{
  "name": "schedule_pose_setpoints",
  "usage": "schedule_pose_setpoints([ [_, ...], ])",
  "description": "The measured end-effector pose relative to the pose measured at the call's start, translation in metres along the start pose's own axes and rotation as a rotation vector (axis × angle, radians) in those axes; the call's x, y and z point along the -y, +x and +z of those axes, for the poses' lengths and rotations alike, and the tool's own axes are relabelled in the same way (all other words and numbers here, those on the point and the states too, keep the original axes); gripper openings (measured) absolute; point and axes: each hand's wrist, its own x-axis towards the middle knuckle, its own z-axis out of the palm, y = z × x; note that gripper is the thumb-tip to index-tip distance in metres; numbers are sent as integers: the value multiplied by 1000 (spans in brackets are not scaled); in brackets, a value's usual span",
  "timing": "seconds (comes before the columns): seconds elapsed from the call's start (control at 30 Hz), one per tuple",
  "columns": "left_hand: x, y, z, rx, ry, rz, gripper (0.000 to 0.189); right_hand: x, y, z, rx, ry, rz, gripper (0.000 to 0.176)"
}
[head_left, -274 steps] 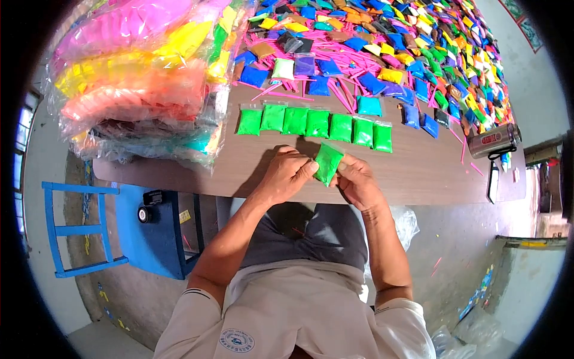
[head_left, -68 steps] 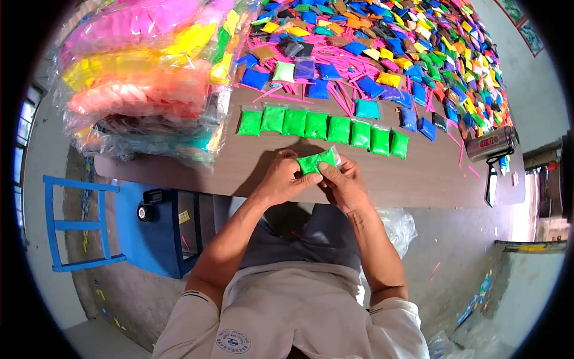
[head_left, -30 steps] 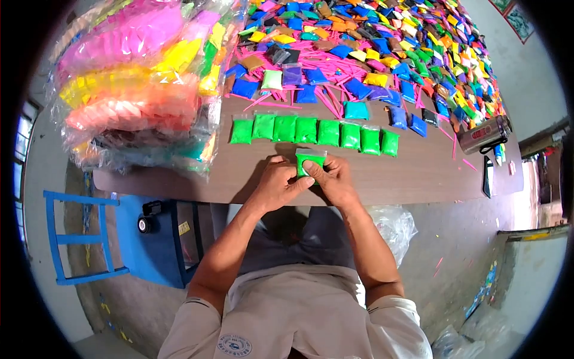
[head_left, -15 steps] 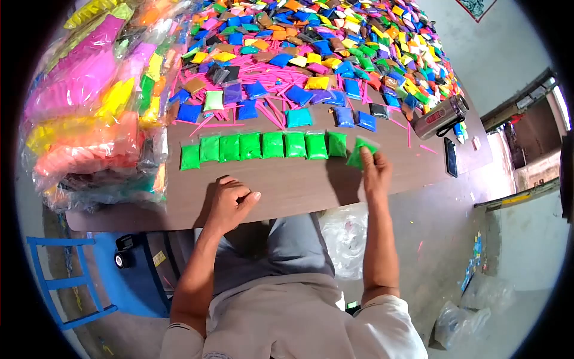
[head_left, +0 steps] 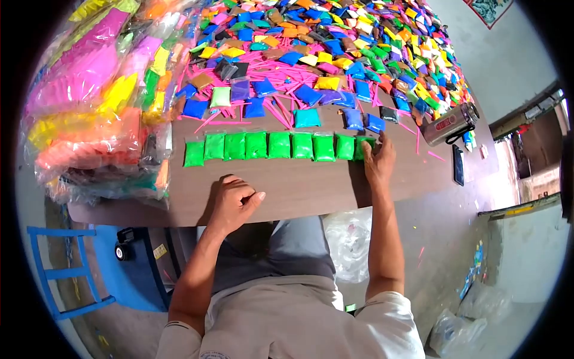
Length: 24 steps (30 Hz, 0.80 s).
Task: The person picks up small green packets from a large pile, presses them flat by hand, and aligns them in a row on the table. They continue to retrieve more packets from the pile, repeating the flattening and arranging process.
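Note:
Several green packets [head_left: 278,145] lie side by side in a row on the brown table [head_left: 287,185]. At the row's right end, my right hand [head_left: 380,160] has its thumb and fingers around the last green packet [head_left: 361,147], which lies flat and is partly hidden by the thumb. My left hand [head_left: 234,202] rests near the table's front edge, below the row, fingers curled and thumb sticking out, with nothing visible in it. Above the row are a teal packet [head_left: 307,118], blue packets [head_left: 353,119] and a pale green packet [head_left: 220,97].
Clear bags of coloured packets [head_left: 84,119] are stacked on the left. Pink sticks [head_left: 269,75] and a large heap of mixed packets [head_left: 359,30] cover the back. At the right are a metal flask [head_left: 449,124] and a phone [head_left: 458,165].
My right hand has lowered the green packet from a tilted position onto the table, against the right end of the row. The view has shifted slightly. My left hand stays curled in place.

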Motion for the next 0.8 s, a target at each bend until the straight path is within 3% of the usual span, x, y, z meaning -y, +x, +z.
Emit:
schedule_pose_setpoints([
  [0.13, -5, 3, -3, 15, 16, 1, 35, 28, -6, -8, -47, -136, -222, 45],
  [0.27, -6, 4, -4, 8, 28, 26, 34, 59, -15, -8, 225, -136, -202, 43],
  [0.3, -5, 4, -4, 11, 43, 38, 33, 50, -25, 4, 203, -371, -306, 42],
  [0.53, 0, 1, -2, -3, 38, 53, 36, 44, -26, 12, 220, -365, -234, 41],
  [0.67, -5, 0, -6, -3, -12, 18, 35, 66, -31, 14, 73, -351, -293, 37],
  [0.8, -3, -2, -5, 17, -7, 6, 37, 113, -29, 18, 186, -83, -386, 33],
])
